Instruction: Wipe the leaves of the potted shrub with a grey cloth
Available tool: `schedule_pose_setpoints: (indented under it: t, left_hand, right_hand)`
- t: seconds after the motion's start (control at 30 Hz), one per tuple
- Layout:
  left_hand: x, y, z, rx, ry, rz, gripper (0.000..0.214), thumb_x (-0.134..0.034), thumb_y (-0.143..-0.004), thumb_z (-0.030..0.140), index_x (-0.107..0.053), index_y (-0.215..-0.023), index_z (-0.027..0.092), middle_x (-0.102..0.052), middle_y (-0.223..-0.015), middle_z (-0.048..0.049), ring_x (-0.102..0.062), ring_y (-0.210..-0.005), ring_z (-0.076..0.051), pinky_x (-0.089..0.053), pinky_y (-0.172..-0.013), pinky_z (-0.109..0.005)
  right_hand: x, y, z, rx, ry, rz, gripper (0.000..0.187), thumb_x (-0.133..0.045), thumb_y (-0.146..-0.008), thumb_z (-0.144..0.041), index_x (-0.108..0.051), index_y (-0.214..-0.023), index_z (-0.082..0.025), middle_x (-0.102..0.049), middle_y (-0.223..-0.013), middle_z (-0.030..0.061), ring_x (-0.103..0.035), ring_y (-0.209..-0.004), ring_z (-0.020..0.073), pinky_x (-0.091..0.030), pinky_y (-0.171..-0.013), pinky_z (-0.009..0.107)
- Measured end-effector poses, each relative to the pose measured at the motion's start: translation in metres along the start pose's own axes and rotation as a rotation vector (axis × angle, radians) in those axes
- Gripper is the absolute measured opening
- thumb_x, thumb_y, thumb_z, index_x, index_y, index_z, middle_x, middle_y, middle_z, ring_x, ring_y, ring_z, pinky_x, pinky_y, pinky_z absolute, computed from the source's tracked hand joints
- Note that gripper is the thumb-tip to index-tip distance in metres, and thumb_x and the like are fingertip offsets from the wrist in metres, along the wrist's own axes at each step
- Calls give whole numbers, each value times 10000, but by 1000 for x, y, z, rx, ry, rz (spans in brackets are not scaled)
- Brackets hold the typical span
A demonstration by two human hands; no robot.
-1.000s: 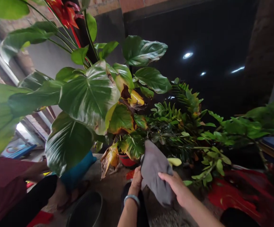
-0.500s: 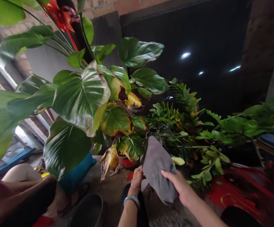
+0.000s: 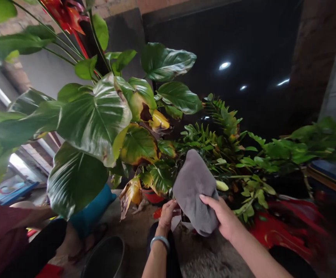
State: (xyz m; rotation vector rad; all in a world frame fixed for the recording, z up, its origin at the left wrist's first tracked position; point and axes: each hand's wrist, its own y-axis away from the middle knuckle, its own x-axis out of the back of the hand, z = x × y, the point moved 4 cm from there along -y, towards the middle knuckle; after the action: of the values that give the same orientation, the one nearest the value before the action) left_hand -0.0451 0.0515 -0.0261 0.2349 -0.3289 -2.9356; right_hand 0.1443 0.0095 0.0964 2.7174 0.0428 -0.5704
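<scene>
My right hand [image 3: 224, 217] grips a grey cloth [image 3: 193, 185], held up in front of the small-leaved plant [image 3: 222, 143]. My left hand [image 3: 167, 212], with a pale bracelet on its wrist, is curled just left of the cloth's lower edge; what its fingers hold is hidden. To the left of both hands stands a large-leaved plant [image 3: 98, 116] with some yellowed, browning leaves [image 3: 131, 193].
A seated person in a dark red top [image 3: 2, 235] is at the lower left. A dark round bucket [image 3: 105, 258] stands on the ground near my left arm. A blue pot [image 3: 91, 214] and a red pot [image 3: 153, 197] sit under the big plant. Red objects [image 3: 280, 231] lie at right.
My right hand has lifted the grey cloth higher and a little right, onto the small-leaved plant. The left hand stayed low beside it. The view shifted slightly.
</scene>
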Motion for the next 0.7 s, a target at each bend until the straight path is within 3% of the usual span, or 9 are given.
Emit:
schedule_pose_setpoints:
  t: [0.1,0.2,0.3,0.43,0.5,0.6,0.7]
  left_hand:
    - [2,0,2,-12,33,4,437,-748,-514,570,-591,-575,167,-545,-537,18,-517,-587,-150,-405,-562,-270]
    - [4,0,2,-13,51,18,440,-745,-500,580,-570,-547,178,-534,-521,16,-504,-575,-151,-390,-561,-279]
    - [4,3,3,-7,50,21,435,-755,-493,577,-588,-551,181,-575,-559,-11,-548,-647,-190,-410,-592,-300]
    - [0,7,8,1,65,53,511,-784,-394,609,-610,-588,170,-603,-616,-33,-592,-716,-222,-431,-588,-301]
    - [-1,9,11,9,97,78,548,-799,-338,616,-600,-578,165,-582,-599,-23,-593,-699,-216,-435,-571,-293]
    - [-1,10,14,13,112,78,548,-813,-325,605,-592,-563,163,-565,-584,-11,-589,-678,-204,-437,-557,-284]
    - [2,9,13,11,75,58,512,-803,-374,597,-591,-546,164,-584,-587,-16,-589,-666,-195,-441,-562,-280]
  right_hand:
    - [22,13,41,-161,88,40,435,-776,-461,-397,-699,-825,-172,-755,-814,95,-674,-920,330,-501,-788,392]
    - [38,37,59,-226,171,40,414,-774,-506,-361,-704,-869,-174,-756,-875,99,-678,-926,321,-505,-784,378]
    - [37,41,24,-169,38,18,444,-796,-497,-359,-701,-891,-178,-756,-815,85,-688,-882,327,-516,-780,400]
    - [34,4,-52,80,-287,137,361,-797,-500,-254,-691,-843,-215,-758,-759,46,-686,-904,305,-522,-841,415]
    - [37,-13,-62,111,-382,198,259,-758,-538,-200,-685,-784,-232,-751,-704,32,-692,-899,295,-529,-850,428]
    - [45,-14,-22,-59,-385,241,150,-739,-566,-208,-671,-695,-242,-728,-611,30,-707,-854,298,-544,-829,447]
    - [49,15,40,-284,-281,157,178,-765,-579,-350,-674,-659,-219,-734,-628,78,-707,-867,323,-545,-816,438]
